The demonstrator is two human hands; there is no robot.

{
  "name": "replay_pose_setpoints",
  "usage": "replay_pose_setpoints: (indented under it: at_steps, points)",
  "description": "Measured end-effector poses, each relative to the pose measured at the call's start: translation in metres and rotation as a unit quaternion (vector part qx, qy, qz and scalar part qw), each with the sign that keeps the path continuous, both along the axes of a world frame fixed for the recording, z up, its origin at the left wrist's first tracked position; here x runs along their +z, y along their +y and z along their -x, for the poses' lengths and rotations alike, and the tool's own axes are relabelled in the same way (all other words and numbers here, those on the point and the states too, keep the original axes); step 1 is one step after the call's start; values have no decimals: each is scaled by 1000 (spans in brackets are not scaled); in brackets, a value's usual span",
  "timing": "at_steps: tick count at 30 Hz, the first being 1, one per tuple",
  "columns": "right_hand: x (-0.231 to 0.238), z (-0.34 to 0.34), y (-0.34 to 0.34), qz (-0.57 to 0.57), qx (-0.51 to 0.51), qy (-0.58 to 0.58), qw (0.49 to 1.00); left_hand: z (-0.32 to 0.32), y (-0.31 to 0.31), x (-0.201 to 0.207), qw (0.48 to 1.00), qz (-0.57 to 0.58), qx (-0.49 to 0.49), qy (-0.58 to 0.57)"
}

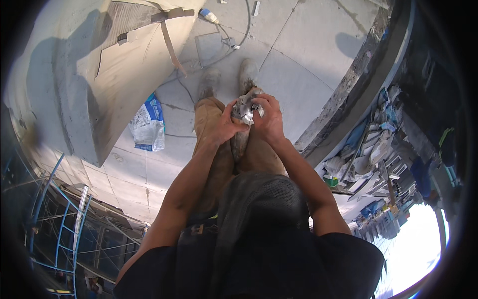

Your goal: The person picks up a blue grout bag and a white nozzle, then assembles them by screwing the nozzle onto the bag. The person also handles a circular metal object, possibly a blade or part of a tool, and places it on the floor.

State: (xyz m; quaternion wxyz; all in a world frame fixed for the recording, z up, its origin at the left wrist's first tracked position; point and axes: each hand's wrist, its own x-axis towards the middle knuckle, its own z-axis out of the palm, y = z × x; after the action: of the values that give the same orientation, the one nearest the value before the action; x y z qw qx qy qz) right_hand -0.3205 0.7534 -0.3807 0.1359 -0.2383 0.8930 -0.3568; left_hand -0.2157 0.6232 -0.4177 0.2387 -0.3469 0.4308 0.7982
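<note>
Dark shirt fills the bottom of view. Both my hands up front at thigh height: left hand (222, 127) and right hand (269, 119) clamped on one grey dusty power tool (243, 124), fingers wrapped tight. Below: two dusty boots (247, 74) on concrete slab (298, 45). One blue-white bag (148, 124) left, cable (234, 37) ahead. Slab edge runs close on my right, open drop beyond.

- I see one package: a crumpled bag (147, 124), white with blue edges and dark print, lying flat on the concrete floor (298, 45) just left of my legs, beside the foot of the grey slab.
- I can make out no signs, screens or separate labels.
</note>
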Motion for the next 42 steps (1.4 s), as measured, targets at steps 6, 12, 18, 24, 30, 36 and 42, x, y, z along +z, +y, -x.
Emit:
replay_pose_setpoints:
  at_steps: [6,12,18,24,30,36,42]
  points:
    - [-14,-3,10,-25,-21,-140,990,7,-3,-7,999,34,-29,22]
    - [-13,-6,7,-24,-55,-180,982,0,1,-17,1000,-13,-2,15]
    - [-1,0,-6,-10,-89,-127,988,0,1,-22,1000,-12,-4,13]
    - [-6,7,3,41,-21,-146,988,10,-2,-12,1000,0,-25,5]
    - [-33,33,31,207,-322,-575,723,16,-7,-6,998,26,-59,-3]
    - [-57,38,27,143,-274,-639,704,20,-9,-3,998,-27,-45,-35]
    - [-58,26,32,127,-213,-664,705,15,-8,-8,998,-7,-66,7]
